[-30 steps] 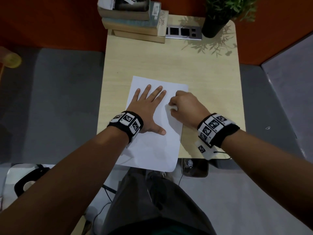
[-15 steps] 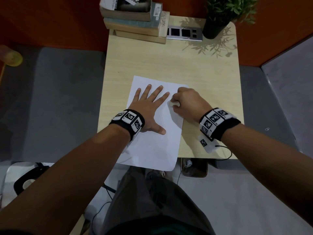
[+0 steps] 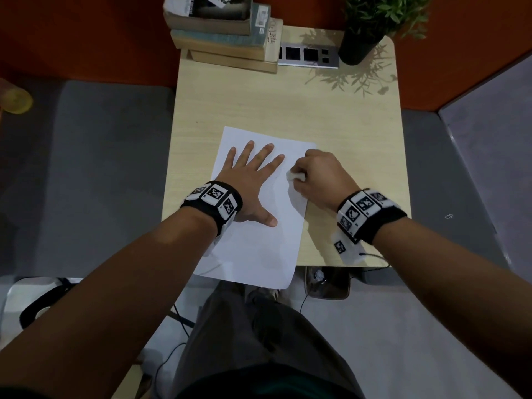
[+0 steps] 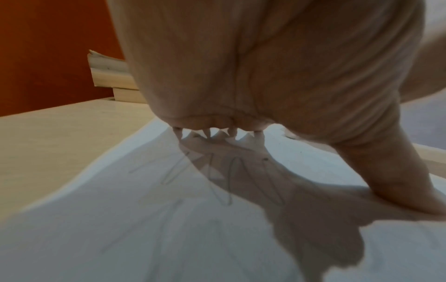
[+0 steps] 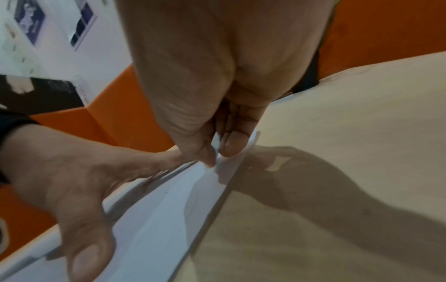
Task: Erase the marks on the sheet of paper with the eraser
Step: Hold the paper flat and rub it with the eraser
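Note:
A white sheet of paper [image 3: 259, 249] lies on the light wooden table [image 3: 259, 105], its near end hanging over the front edge. My left hand [image 3: 253, 180] lies flat on the sheet with fingers spread, pressing it down. My right hand [image 3: 313, 177] pinches a small white eraser [image 3: 295, 176] against the paper near its right edge, just right of my left fingertips. In the left wrist view faint grey pencil marks [image 4: 226, 183] show on the paper [image 4: 144, 238] under my left hand [image 4: 277, 76]. The right wrist view shows thumb and finger holding the eraser [image 5: 220, 158].
A stack of books [image 3: 221, 33] stands at the table's back left, a grey socket panel [image 3: 308, 56] beside it, and a potted plant [image 3: 365, 27] at the back right. Grey floor surrounds the table; an orange wall [image 3: 86, 33] is behind it.
My right hand with the eraser has shifted slightly away from me and back along the paper's right part. The left hand has stayed flat on the sheet.

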`<act>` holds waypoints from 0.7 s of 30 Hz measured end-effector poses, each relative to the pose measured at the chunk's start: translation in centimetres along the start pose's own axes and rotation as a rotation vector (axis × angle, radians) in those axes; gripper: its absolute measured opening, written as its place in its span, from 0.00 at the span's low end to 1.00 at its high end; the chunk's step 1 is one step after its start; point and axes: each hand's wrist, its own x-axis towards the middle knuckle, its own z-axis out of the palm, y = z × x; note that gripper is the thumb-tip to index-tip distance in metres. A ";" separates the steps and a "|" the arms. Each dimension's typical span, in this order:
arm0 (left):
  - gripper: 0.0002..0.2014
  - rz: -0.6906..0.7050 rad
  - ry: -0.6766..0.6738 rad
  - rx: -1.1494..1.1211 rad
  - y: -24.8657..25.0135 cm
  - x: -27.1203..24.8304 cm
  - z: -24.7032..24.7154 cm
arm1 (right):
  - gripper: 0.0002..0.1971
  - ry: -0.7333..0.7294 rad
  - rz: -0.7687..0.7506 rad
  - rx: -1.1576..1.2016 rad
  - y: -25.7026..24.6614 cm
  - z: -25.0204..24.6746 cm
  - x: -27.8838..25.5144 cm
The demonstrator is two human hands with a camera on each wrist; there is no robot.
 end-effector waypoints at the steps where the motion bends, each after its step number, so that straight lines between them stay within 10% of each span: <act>1: 0.78 0.005 -0.009 0.004 0.1 0.0 -0.4 | 0.08 0.022 0.002 0.022 0.2 0.2 -0.8; 21: 0.76 0.029 0.036 -0.009 0.0 -0.3 1.2 | 0.10 -0.010 0.020 0.010 0.1 0.3 -0.6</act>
